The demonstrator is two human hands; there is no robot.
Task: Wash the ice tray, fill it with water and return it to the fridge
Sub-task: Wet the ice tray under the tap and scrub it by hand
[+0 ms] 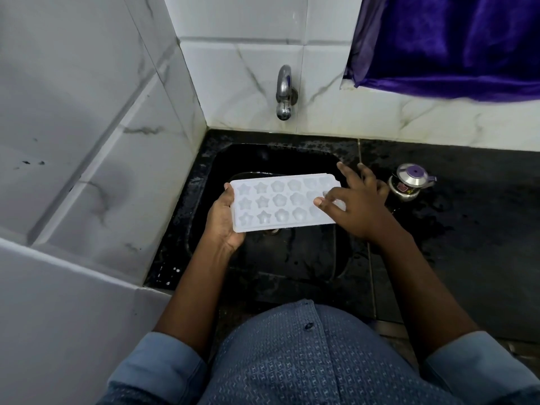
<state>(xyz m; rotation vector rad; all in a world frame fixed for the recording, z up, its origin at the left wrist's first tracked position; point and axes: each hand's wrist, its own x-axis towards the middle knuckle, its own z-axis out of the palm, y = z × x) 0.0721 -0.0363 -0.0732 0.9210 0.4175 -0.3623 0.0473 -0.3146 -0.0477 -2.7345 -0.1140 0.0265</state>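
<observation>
Left hand [225, 220] grips the short left edge of the probably light, stiff, slippery ice tray [280, 203]; right hand [356, 206] rests spread on its right end.

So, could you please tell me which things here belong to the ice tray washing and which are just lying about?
For the job: ice tray, left hand, right hand, tap, sink.
Lying about: steel pot, purple cloth.

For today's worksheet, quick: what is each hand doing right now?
Left hand: grips the tray by its left edge.
Right hand: open, fingers touching the tray.
</observation>
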